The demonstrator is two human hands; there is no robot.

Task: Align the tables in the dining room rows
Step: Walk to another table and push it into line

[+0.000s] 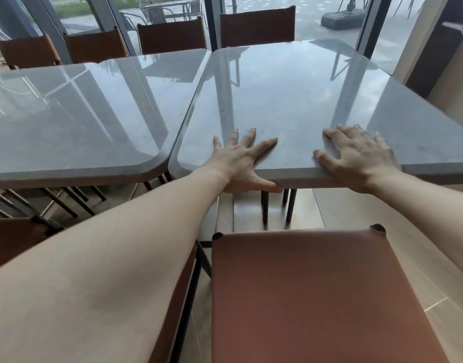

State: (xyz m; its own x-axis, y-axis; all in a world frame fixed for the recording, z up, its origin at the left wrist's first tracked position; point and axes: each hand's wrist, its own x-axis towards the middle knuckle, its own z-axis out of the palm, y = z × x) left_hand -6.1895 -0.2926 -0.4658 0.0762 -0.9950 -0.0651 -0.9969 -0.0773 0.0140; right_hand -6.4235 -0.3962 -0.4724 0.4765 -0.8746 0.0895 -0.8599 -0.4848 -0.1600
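Two grey glossy tables stand side by side. The right table [290,95] is under both my hands at its near edge. My left hand [240,161] lies flat on top with spread fingers, its thumb hooked under the edge. My right hand [356,155] rests flat on the top at the same edge, fingers apart. The left table [81,113] nearly touches the right one, with a narrow gap that runs between their long sides. The two near edges sit at almost the same line.
A brown leather chair [316,297] stands right below me at the right table. Another brown chair [12,239] is at the lower left. Several brown chairs [256,26] line the far side against glass windows. A wall panel [450,74] is close on the right.
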